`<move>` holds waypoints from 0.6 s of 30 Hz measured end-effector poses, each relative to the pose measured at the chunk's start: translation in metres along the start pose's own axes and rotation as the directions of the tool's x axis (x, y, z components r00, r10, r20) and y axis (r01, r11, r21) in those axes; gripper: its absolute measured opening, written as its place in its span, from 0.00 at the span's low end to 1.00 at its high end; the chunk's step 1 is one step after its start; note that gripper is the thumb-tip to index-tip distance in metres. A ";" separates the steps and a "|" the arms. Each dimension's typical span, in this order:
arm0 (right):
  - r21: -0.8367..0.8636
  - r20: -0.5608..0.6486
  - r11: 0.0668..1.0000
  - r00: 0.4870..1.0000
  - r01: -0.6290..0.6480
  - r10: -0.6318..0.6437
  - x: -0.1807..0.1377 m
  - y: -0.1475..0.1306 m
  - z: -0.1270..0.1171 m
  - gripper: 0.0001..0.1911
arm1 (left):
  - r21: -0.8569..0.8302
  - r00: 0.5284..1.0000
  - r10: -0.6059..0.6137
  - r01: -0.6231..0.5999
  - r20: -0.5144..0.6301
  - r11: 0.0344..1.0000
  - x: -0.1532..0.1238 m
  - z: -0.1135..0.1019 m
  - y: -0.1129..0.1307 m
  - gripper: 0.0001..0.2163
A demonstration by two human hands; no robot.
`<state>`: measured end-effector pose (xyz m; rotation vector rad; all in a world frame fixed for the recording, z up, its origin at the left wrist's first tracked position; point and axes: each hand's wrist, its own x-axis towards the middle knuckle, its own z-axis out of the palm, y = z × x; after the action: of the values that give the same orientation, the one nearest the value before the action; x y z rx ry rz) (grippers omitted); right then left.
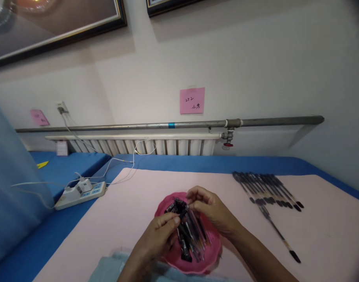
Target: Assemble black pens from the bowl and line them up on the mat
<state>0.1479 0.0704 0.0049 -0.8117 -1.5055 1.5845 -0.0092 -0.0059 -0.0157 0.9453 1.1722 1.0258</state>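
Note:
My left hand point(160, 235) is closed at the fingertips on a small black stick-like piece point(183, 214) above a pink scalloped bowl point(210, 260). My right hand point(210, 207) has its thumb and forefinger pinched together near the far end of that piece; what lies between them is too small to make out. Under both hands the bowl holds several slim clear tubes point(194, 229) and black pen-like pieces point(184, 246). Part of the contents is hidden by my left hand.
Several dark-handled brushes point(264, 188) with black tips lie in a row at right, one single brush point(281, 235) nearer. Pink sheet point(123, 219) covers the blue table point(197, 161). Left are a power strip point(82, 196) and white cables; behind, a radiator point(179, 145). Light-blue cloth point(104, 268) lies in front.

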 end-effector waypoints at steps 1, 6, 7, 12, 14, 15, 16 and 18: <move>0.012 -0.001 1.000 1.000 0.002 -0.002 0.000 0.001 0.000 0.09 | 0.001 1.000 -0.004 0.004 -0.006 1.000 0.000 0.001 0.001 0.22; 0.000 0.036 1.000 0.999 0.005 -0.005 0.000 0.000 -0.001 0.10 | -0.027 0.999 -0.035 0.034 -0.031 0.999 -0.005 0.007 0.012 0.24; -0.007 0.044 1.000 0.999 0.006 -0.005 0.000 -0.001 -0.001 0.10 | -0.038 0.998 -0.045 0.044 -0.033 0.998 -0.007 0.007 0.014 0.24; -0.016 0.071 1.000 0.997 0.007 -0.006 -0.001 -0.004 -0.002 0.11 | -0.049 0.996 -0.084 0.082 -0.037 0.995 -0.010 0.007 0.015 0.22; -0.022 0.078 1.000 0.997 0.005 -0.003 -0.002 -0.004 -0.002 0.11 | -0.047 0.997 -0.071 0.069 -0.031 0.997 -0.010 0.006 0.013 0.22; -0.023 0.082 1.000 0.997 0.004 -0.002 -0.002 -0.004 -0.001 0.11 | -0.049 0.998 -0.066 0.065 -0.021 0.997 -0.009 0.005 0.012 0.22; -0.021 0.084 1.000 0.996 0.002 0.000 -0.002 -0.004 -0.001 0.11 | -0.051 0.998 -0.069 0.068 -0.011 0.996 -0.009 0.005 0.011 0.22; -0.007 0.088 1.000 0.996 0.001 0.000 -0.003 -0.005 0.000 0.11 | -0.051 0.996 -0.094 0.094 0.003 0.994 -0.009 0.004 0.011 0.22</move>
<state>0.1498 0.0677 0.0096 -0.7541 -1.5737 1.6343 -0.0073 -0.0122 -0.0026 0.8422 1.1734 0.9753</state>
